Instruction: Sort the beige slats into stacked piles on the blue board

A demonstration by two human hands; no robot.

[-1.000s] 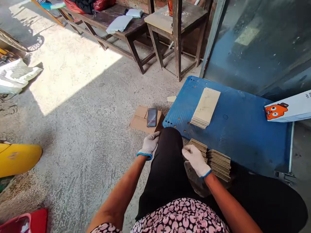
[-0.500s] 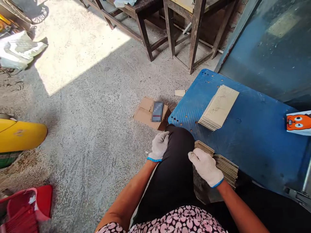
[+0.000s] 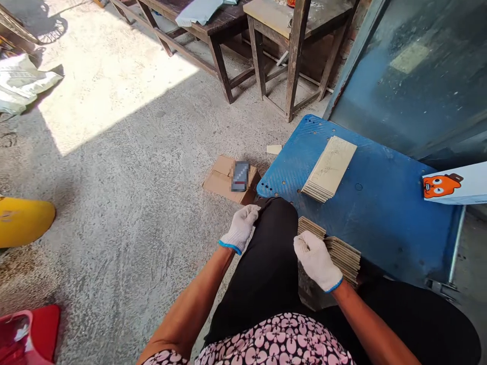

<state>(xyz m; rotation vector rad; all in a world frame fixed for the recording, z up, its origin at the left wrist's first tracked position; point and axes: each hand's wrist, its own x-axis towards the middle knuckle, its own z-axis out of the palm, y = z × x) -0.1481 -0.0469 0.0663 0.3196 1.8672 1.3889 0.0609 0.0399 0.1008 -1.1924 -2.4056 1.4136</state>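
Note:
I sit with a black-trousered knee (image 3: 272, 243) raised in front of me. My left hand (image 3: 240, 228), in a white glove, rests on the knee's left side with fingers curled against the cloth. My right hand (image 3: 315, 258), also gloved, lies with bent fingers on the near end of a stack of thin cardboard sheets (image 3: 342, 256) beside the knee. A second, paler stack of sheets (image 3: 330, 167) lies on the blue board (image 3: 384, 213) farther off.
A flattened carton (image 3: 224, 180) with a phone (image 3: 240, 176) on it lies on the concrete floor. Wooden benches (image 3: 266, 30) stand behind. A white box with an orange cartoon (image 3: 454, 183) is at right; a yellow object (image 3: 23, 220) and a red object (image 3: 28, 337) at left.
Both hands stay about where they were on the knee and the stack; the view has swung slightly as my head moved.

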